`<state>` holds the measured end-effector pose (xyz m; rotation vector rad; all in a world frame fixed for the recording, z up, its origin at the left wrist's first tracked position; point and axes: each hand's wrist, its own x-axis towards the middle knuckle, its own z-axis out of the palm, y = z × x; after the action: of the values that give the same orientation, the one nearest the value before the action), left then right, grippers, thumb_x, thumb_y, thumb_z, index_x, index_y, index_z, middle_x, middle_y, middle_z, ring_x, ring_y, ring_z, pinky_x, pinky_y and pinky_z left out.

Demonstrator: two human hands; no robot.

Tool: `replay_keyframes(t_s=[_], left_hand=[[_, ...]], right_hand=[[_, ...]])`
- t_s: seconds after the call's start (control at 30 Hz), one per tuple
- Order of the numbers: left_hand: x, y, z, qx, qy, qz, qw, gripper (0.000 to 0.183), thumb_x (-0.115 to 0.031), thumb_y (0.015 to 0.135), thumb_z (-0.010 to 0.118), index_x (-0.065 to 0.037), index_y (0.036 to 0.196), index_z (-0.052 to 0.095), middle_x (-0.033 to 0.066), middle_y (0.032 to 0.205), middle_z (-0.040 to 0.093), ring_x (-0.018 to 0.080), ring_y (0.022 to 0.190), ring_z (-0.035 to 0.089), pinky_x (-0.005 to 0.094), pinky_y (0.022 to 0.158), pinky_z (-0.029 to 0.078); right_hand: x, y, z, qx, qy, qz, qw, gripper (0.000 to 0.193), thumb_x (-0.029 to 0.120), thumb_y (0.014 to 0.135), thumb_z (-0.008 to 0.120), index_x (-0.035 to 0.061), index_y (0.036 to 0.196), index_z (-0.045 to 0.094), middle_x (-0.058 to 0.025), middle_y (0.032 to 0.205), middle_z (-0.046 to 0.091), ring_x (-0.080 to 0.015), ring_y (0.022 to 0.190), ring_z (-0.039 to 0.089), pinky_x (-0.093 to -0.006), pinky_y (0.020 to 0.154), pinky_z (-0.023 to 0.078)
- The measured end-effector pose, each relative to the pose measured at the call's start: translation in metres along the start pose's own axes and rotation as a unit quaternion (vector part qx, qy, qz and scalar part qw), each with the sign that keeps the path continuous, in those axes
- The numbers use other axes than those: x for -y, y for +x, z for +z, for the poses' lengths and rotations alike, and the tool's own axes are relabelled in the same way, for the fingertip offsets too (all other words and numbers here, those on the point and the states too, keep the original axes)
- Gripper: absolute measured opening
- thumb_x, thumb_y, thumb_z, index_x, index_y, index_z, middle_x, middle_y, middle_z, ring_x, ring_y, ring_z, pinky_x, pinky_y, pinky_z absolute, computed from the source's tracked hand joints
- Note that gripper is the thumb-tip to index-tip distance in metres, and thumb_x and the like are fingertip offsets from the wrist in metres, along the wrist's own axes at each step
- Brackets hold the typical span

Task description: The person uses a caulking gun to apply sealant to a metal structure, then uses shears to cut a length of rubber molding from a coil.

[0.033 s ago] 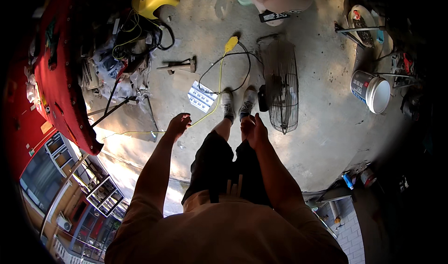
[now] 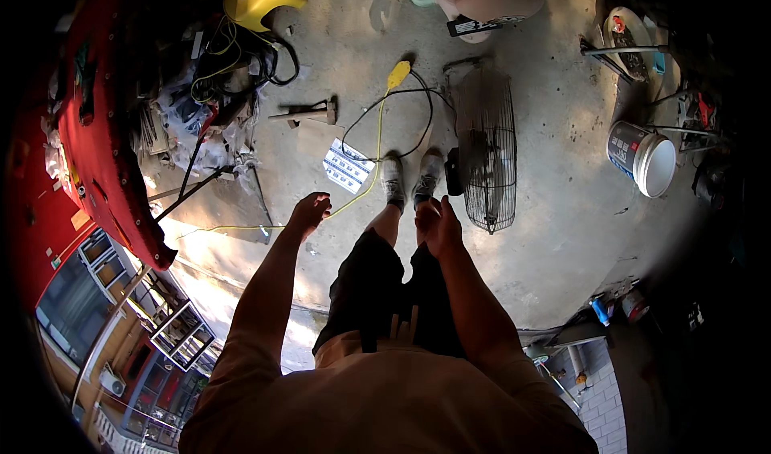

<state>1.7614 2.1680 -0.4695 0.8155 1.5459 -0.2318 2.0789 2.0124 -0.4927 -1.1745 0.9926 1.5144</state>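
My left hand hangs in the air left of my legs, its fingers loosely bent and nothing seen in them. Below it, a yellow cable runs across the floor to a yellow socket block. In front of my right thigh is my right hand, fingers apart and apparently holding nothing. A large caged fan stands just beyond it to the right, touched by neither hand. Between the left hand and my shoes lies a blue-and-white printed sheet. Farther off, a hammer rests on the floor.
Left are a red-covered table and a heap of plastic bags and cables. A yellow stool stands at the far left. To the right are a white bucket and metal bars. A black cord loops near my feet.
The view has shifted very slightly. Both hands keep their places and nothing has been picked up or let go.
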Motion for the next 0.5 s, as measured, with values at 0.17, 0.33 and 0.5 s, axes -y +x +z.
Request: replay_keyframes(t_s=[0.17,0.33,0.5], left_hand=[[-0.013,0.136,0.022,-0.001,0.158,0.064,0.985,0.036,-0.031,0.093,0.055,-0.006,0.118,0.063,0.0084,0.09,0.067,0.0196,0.084,0.065,0.035,0.082,0.051],[-0.061,0.252,0.057,-0.033,0.278,0.099,0.955,0.038,-0.035,0.092,0.057,-0.009,0.117,0.064,0.0152,0.108,0.07,0.0311,0.104,0.066,0.0403,0.091,0.052],[-0.071,0.358,0.092,-0.101,0.386,0.096,0.912,0.038,-0.03,0.091,0.059,-0.006,0.12,0.062,0.0208,0.114,0.068,0.0364,0.11,0.064,0.0426,0.096,0.05]], right_hand=[[0.012,0.039,0.004,0.075,0.148,-0.014,0.986,0.039,0.047,0.102,0.049,0.0119,0.117,0.059,-0.0077,0.095,0.064,-0.0218,0.086,0.061,-0.037,0.082,0.052],[0.024,0.051,0.008,0.092,0.195,-0.009,0.976,0.042,0.047,0.102,0.046,0.0123,0.12,0.062,-0.0045,0.087,0.065,-0.0192,0.082,0.06,-0.0358,0.083,0.049],[0.025,0.049,0.009,0.029,0.177,-0.002,0.984,0.043,0.048,0.102,0.047,0.0108,0.119,0.062,-0.0037,0.083,0.064,-0.0169,0.079,0.059,-0.0355,0.08,0.046]])
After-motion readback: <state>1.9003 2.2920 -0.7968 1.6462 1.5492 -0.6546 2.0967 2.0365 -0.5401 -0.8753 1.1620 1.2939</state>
